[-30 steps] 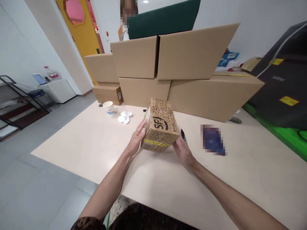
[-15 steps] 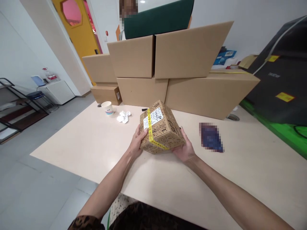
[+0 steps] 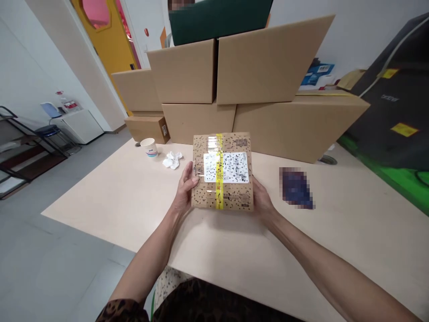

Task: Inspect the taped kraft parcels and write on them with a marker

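A small cardboard box (image 3: 208, 194) is held up over the table, its labelled face turned toward me. Yellow tape (image 3: 219, 192) runs down that face and crosses a white label (image 3: 234, 167); the print is too scrambled to read. My left hand (image 3: 185, 188) grips the left side, thumb on the front face. At the right side, my right hand (image 3: 263, 197) holds the box, with most of its fingers hidden behind it.
Large cardboard boxes (image 3: 261, 67) are stacked along the table's back, a dark green box (image 3: 221, 22) on top. A paper cup (image 3: 149, 147) and crumpled tissue (image 3: 172, 160) lie left. A blurred dark item (image 3: 296, 188) is right on the table (image 3: 110, 192). A person is partly visible behind the stack.
The box has been turned in my hands from a tilted corner view, so its labelled face now squarely faces me. Both hands have kept hold of it.
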Tool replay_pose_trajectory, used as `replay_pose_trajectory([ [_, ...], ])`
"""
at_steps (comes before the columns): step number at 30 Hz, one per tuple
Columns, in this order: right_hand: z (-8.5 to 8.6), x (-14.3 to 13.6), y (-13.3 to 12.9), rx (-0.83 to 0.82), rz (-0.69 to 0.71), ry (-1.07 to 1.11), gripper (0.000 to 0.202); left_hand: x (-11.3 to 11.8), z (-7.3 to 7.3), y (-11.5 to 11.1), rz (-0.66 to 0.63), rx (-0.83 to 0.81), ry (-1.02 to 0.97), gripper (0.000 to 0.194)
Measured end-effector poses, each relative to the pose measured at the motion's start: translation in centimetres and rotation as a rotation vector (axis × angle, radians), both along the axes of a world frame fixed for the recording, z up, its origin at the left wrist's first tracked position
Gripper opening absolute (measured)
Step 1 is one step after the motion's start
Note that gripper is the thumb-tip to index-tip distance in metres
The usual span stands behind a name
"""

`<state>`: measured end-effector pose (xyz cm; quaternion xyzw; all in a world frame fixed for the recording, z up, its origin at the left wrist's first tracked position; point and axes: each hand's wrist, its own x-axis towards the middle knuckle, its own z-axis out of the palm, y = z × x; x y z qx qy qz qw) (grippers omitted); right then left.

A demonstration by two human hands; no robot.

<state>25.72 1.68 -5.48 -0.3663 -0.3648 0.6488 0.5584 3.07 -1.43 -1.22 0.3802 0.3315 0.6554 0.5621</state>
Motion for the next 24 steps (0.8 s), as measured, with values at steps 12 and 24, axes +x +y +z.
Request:
replay_pose_trajectory([
  [12, 1.6, 0.5, -1.1, 0.186, 0.162, -0.08, 0.083, -0.4, -0.2, 0.3, 0.098, 0.109, 0.119, 0.064],
  [24, 3.5, 1.0, -0.4, 0.123, 0.14, -0.088, 0.054, -0.5, -0.2, 0.7, -0.037, -0.048, 0.03, 0.076],
])
